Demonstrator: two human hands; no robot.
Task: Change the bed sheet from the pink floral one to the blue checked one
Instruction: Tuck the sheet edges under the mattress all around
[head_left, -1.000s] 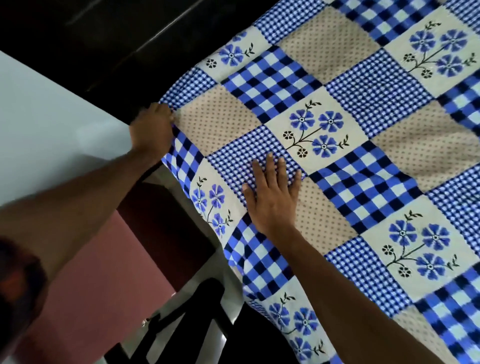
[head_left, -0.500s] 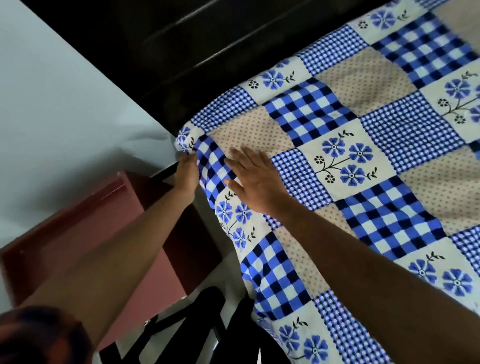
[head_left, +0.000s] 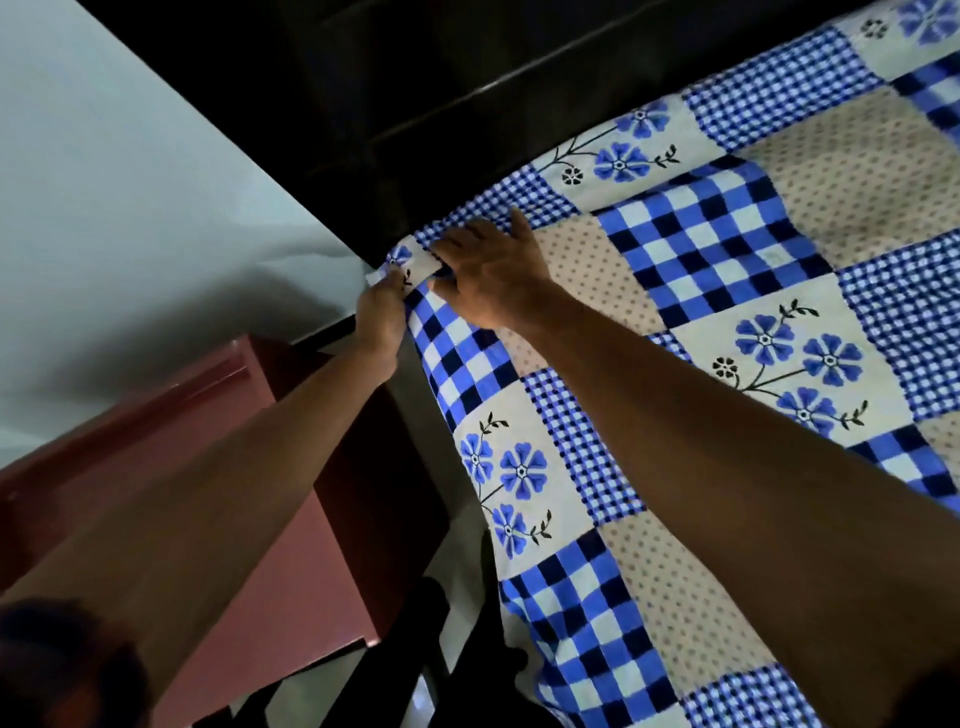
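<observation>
At the far left stands one pale wall (head_left: 130, 182), and below it one reddish-pink cabinet (head_left: 270, 561) close beside the bed. Two bare forearms reach forward from the bottom of the view, one for each hand.

The left hand (head_left: 382, 317) is at the very corner of the blue checked sheet (head_left: 701, 270). Its fingers (head_left: 397, 285) are clenched on the cloth there, grasping the corner where it hangs over the edge of the bed. Only the back of this hand shows, so how far the cloth goes into the palm cannot be told.

Just to the right, touching the same corner, the right hand (head_left: 493, 275) lies on top of the sheet. Its fingers (head_left: 470, 234) are released and fairly straight, spread across the cloth and pressing it down, with the tips pointing towards the left hand. The two hands almost meet.

Below them, between the cabinet and the bed, is a strip of pale floor (head_left: 447, 556) and one black object (head_left: 415, 654) too dark to name.

Behind the hands runs one dark headboard (head_left: 467, 104). The single sheet covers the bed from that corner out to the right edge of the view, lying mostly flat on top with its near side draped down. Its patchwork mixes bold blue checks, fine checks and dotted beige squares. Five patches carry blue flowers, two of them only partly in view.
</observation>
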